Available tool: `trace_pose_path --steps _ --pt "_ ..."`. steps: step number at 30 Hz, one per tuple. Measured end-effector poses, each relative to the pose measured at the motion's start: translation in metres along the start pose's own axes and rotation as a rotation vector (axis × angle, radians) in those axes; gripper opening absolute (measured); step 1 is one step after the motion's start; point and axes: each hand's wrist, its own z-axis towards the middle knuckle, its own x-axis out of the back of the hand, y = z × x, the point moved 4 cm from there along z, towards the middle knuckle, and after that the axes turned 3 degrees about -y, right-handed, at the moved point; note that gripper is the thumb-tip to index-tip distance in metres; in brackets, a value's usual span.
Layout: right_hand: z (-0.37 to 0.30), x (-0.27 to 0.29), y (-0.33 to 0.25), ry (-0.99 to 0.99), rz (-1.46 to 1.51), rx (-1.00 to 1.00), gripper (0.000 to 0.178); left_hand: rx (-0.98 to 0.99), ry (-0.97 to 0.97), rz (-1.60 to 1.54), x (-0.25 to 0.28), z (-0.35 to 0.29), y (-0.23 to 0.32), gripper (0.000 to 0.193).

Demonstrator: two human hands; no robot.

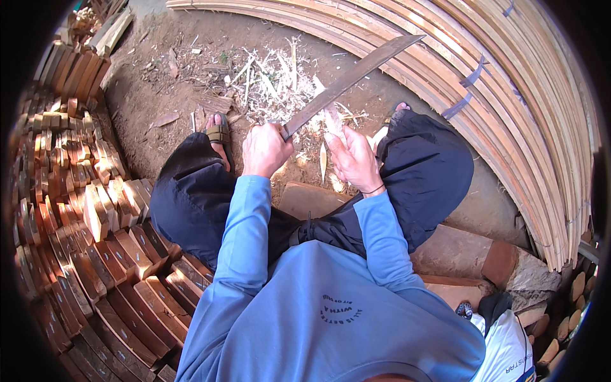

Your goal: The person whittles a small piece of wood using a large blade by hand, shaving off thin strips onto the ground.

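Note:
My left hand [265, 149] grips the handle of a long flat blade [353, 76] that slants up to the right. My right hand [354, 159] holds a short pale piece of wood [332, 118] upright, just under the blade's lower edge. The blade rests against the top of that piece. A thin pale sliver [323, 162] hangs between my hands. Both hands sit between my knees, which are covered in dark trousers [191, 197].
A heap of pale wood shavings [273, 79] lies on the dirt ahead. Long curved pale wooden strips [509, 95] are stacked to the right. Several cut wooden blocks [95, 210] are piled on my left. My sandalled foot [218, 134] rests near the shavings.

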Motion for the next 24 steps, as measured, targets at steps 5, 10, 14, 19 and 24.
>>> trace_pose_path --steps 5,10,14,19,24 --pt "-0.02 -0.012 -0.013 -0.129 0.024 0.007 0.028 0.28 0.089 -0.064 0.005 0.033 -0.019 0.034" --pt "-0.012 -0.001 -0.018 -0.142 0.04 -0.011 0.025 0.288 0.143 -0.111 -0.008 0.036 -0.05 0.039" --pt "-0.005 -0.003 -0.009 -0.063 0.219 -0.146 0.025 0.197 0.125 -0.156 0.013 0.016 -0.025 0.037" --pt "0.004 -0.008 -0.003 -0.09 0.428 -0.206 0.038 0.009 0.037 -0.156 0.027 -0.012 -0.001 0.03" --pt "0.004 -0.005 0.004 -0.131 0.524 -0.24 0.042 -0.089 0.036 0.015 0.017 -0.011 0.009 0.025"
